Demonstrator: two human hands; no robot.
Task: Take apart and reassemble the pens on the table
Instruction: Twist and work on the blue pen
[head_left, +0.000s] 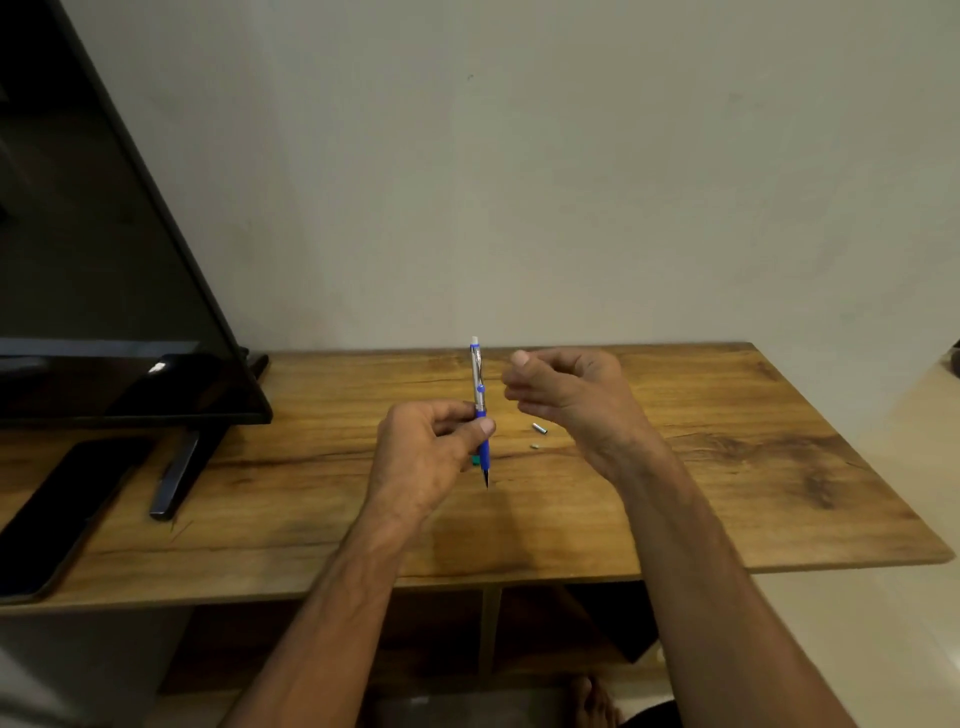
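- Head view, far left: a dark flat phone (57, 514) lies on the wood-grain table (753, 499) beside the black leg (176, 478) of a glossy flat screen (104, 260).
- Centre: the left hand (426, 457) pinches a blue-and-silver click pen (480, 410) at its blue grip, upright above the table, dark tip down, white button up.
- A small green piece (475, 460) lies just behind the pen.
- Two tiny metal parts (539, 428) rest on the wood between the hands.
- Right: the right hand (566, 395) hovers beside the pen's upper half, apart from it, fingers loosely curled; whether it holds anything cannot be told.
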